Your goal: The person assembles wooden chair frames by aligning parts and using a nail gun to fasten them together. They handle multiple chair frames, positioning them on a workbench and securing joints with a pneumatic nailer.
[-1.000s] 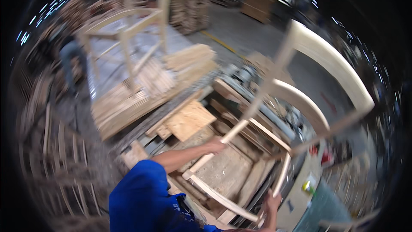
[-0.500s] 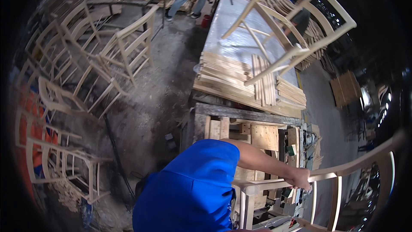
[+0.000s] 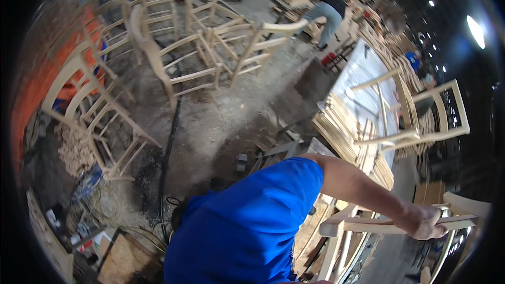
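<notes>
My left hand reaches across to the lower right, its fingers wrapped round a rail of a pale wooden chair frame. The frame runs out toward the right rim, and its lower parts are cut off by the picture's bottom edge. Below the hand, part of a wooden workbench shows behind the frame. My right hand is out of sight; only a sliver of skin shows at the lower edge, and I cannot tell which part it is.
Several unfinished chairs stand on the left side. A black hose crosses the concrete floor. Beyond the bench, a table bears wooden strips and another chair frame. A person bends over farther back.
The view has swung toward the left, so more chairs and floor show. My left hand and the held chair frame now appear farther right; the grip stays closed.
</notes>
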Demonstrator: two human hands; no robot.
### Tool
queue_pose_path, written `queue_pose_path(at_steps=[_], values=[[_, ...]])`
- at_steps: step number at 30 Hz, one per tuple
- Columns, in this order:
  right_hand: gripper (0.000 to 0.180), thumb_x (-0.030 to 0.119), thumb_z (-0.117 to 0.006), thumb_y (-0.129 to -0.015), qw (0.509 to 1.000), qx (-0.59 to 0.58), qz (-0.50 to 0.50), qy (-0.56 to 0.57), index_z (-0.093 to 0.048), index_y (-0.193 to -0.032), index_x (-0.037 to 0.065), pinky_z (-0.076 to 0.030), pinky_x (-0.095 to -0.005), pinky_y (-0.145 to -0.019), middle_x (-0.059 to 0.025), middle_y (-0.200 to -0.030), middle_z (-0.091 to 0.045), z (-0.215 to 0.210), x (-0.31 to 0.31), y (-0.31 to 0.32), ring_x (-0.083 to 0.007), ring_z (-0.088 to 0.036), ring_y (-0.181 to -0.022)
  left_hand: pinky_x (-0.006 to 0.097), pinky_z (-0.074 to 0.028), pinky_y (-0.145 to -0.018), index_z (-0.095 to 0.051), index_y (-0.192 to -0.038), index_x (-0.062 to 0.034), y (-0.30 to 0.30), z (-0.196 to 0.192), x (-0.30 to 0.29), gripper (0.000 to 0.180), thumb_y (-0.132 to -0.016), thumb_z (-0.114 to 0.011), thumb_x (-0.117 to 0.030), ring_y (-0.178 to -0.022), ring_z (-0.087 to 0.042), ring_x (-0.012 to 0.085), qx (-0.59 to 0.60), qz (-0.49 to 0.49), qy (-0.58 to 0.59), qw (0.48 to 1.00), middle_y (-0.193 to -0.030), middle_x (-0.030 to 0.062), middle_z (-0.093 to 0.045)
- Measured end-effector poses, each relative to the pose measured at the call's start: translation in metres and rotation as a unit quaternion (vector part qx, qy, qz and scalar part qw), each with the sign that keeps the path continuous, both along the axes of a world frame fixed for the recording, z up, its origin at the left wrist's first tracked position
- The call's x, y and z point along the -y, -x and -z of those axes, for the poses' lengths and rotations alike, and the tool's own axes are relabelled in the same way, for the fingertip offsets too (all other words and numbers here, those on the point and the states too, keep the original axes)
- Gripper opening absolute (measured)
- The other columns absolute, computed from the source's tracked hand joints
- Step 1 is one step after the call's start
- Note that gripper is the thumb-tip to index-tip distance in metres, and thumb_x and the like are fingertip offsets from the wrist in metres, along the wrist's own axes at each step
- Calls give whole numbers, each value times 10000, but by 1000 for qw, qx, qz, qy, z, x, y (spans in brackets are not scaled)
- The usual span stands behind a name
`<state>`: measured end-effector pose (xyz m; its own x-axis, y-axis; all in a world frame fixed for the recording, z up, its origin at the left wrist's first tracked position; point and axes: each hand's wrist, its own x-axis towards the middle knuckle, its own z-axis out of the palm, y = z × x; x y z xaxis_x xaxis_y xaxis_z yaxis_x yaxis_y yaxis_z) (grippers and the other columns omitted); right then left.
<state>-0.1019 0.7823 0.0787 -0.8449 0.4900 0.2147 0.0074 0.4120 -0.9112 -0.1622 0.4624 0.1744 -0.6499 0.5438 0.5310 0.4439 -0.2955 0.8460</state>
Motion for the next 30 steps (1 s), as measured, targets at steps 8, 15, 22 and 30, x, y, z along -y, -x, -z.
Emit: queue_pose_path(at_steps=[8, 15, 22, 30], values=[[449, 458, -533, -1023, 988, -27, -149, 11, -479, -1374, 184, -468, -282, -478, -4, -739, -538, -18, 113, 16, -136, -529, -548, 462, -546, -888, -539, -1191, 149, -88, -53, 143, 609, -1031, -526, -438, -1001, -699, 405, -67, -203, 42, 976, -1007, 294, -698], [488, 492, -503, -1032, 967, -22, -252, 17, -462, -1424, 204, -473, -280, -489, 1, -749, -530, -19, 212, 6, -130, -527, -558, 466, -575, -849, -557, -1170, 142, -203, -40, 266, 536, -1023, -535, -373, -958, -717, 409, -68, -374, 41, 924, -976, 276, -709], [529, 526, -473, -1041, 932, -13, -362, 21, -445, -1475, 225, -479, -277, -500, 7, -758, -523, -22, 312, -19, -124, -524, -567, 459, -568, -871, -579, -1171, 115, -354, -12, 360, 563, -1060, -500, -431, -990, -707, 383, 12, -546, 40, 837, -1063, 269, -697], [576, 565, -439, -1051, 841, 28, -535, 73, -426, -1532, 248, -485, -274, -513, 14, -770, -514, -10, 426, -42, -118, -521, -578, 238, -474, -379, -546, -1060, 137, -492, 46, 391, 498, -1021, -638, -351, -485, -570, 136, 70, -714, 10, 697, -734, 126, -633]])
